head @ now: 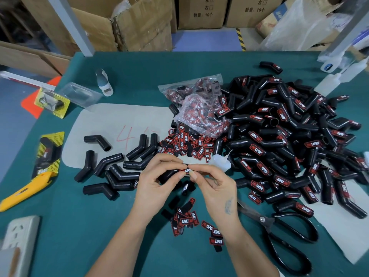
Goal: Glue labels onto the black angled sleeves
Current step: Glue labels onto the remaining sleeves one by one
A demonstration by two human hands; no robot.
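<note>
My left hand (157,182) grips a black angled sleeve (168,175) at the table's middle. A red and black label (184,170) lies on the sleeve, and my right hand (211,182) pinches it between thumb and fingertips. A small clear glue bottle (220,161) lies just behind my right hand. Several unlabelled sleeves (117,168) lie to the left. A large heap of labelled sleeves (283,136) fills the right side. Loose labels (189,218) lie below my hands, and more labels (185,143) are spread behind them.
Black scissors (283,232) lie at the right front. A yellow utility knife (26,190) and packaged sleeves (49,154) sit at the left. Plastic bags of labels (199,108) rest mid-table. A power strip (20,236) is at the left front corner. Cardboard boxes (139,23) stand behind.
</note>
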